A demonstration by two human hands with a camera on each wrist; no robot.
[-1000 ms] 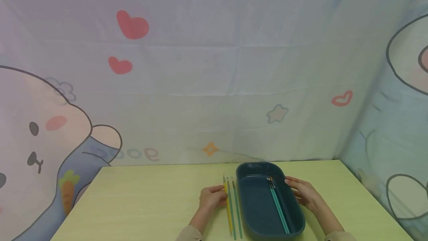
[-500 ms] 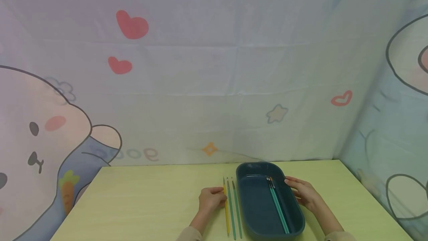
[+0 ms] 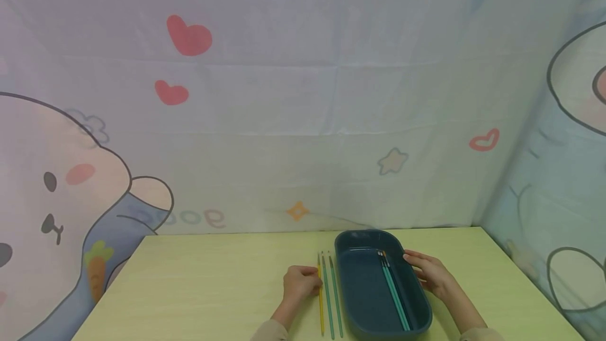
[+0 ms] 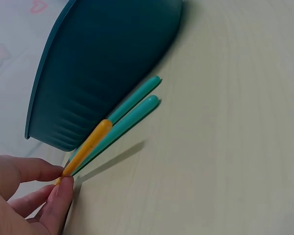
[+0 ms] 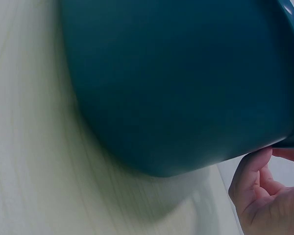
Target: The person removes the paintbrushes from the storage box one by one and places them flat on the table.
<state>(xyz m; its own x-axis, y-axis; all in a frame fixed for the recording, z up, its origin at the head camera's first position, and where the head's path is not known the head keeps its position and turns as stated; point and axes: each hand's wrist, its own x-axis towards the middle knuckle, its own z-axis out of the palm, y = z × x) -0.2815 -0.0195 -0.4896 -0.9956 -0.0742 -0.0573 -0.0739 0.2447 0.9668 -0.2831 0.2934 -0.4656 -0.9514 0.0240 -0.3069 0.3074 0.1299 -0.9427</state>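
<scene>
Three brushes are left of the tray (image 3: 362, 299) on the bench (image 3: 213, 278) — yellow brush (image 4: 90, 142) farthest out, two green brushes (image 3: 336, 299) between it and the tray. The left hand (image 3: 301, 281) has the yellow one pinched between thumb and finger; the right hand (image 3: 428, 272) grips the tray's right rim with bent fingers. I'd keep that pinch light and avoid nudging the green pair. The yellow handle looks tipped up off the bench, so ease it level gently. Steadying the tray seems smart too. Thin end points toward the tray's far end, round handle end toward its near end — long axis roughly along the tray's long side.
</scene>
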